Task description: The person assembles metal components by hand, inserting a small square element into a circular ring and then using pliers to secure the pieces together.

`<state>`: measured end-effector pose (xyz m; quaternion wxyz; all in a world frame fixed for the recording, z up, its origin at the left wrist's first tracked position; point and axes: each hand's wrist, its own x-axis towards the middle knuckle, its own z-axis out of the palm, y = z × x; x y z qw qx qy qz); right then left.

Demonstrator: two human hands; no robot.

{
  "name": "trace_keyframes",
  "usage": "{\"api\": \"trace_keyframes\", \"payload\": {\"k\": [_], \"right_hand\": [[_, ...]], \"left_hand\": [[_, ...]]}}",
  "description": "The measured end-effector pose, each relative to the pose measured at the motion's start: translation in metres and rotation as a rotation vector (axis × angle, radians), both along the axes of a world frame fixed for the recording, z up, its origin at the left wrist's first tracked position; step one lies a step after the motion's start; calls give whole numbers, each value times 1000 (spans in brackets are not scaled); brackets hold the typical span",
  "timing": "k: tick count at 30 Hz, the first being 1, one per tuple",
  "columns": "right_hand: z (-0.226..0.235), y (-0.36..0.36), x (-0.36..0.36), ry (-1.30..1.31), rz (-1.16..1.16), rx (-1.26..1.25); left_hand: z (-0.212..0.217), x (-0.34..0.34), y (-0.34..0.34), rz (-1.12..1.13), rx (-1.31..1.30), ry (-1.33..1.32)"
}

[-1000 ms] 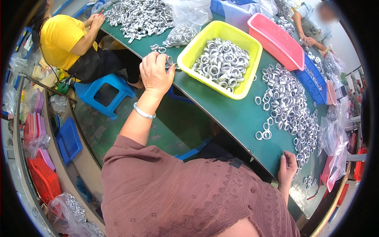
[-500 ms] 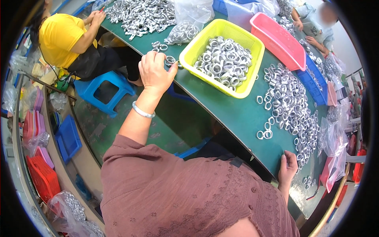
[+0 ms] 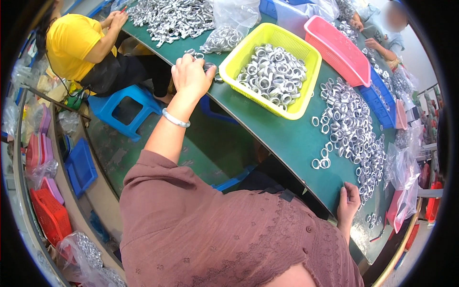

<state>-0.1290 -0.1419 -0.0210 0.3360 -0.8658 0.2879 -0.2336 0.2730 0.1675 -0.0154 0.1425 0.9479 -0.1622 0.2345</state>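
My left hand [image 3: 192, 75] reaches across to the table's left edge, its fingers bent over a silvery metal ring [image 3: 208, 66] by the thumb. More loose rings [image 3: 218, 77] lie beside it, next to a yellow-green plastic basket [image 3: 228, 76]. A heap of similar rings [image 3: 274, 71] fills the bottom of this basket. Over at the table's near right edge rests my right hand [image 3: 349, 203], holding nothing, with its thumb apart from the loosely curved fingers. Close to it spreads a large pile of rings [image 3: 351, 119].
A pink basket [image 3: 334, 52] and a blue tray [image 3: 380, 103] stand beyond the ring pile on the green table [image 3: 272, 136]. Metal parts [image 3: 172, 21] lie heaped at the far left, near a clear bag [image 3: 222, 40]. Two people sit nearby; a blue stool [image 3: 126, 110] is at left.
My left hand has shifted slightly up and inward, covering more of the ring by the thumb. My right hand stays put. The person at far right has moved their hands a little.
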Motion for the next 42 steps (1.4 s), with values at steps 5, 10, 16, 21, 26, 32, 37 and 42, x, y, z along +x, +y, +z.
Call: {"api": "trace_keyframes", "payload": {"k": [5, 10, 16, 21, 26, 32, 37, 42], "right_hand": [[3, 3, 3, 12, 1, -32], [2, 1, -1, 67, -13, 20], [1, 2, 2, 36, -16, -27], [-1, 1, 2, 38, -19, -44], [-1, 1, 2, 40, -20, -24], [-3, -1, 0, 52, -31, -38], [-4, 1, 3, 32, -39, -26], [1, 4, 3, 57, -38, -64]], "left_hand": [[-4, 10, 18, -101, -170, -56], [-3, -7, 29, -129, -79, 134], [-12, -9, 17, -119, -179, 63], [-8, -17, 15, -148, -127, -156], [-4, -23, 17, -204, -99, -303], [-3, -27, 20, -224, -79, -350], [-5, -31, 21, -264, -99, -435], [-3, -39, 25, -303, -147, -549]]}}
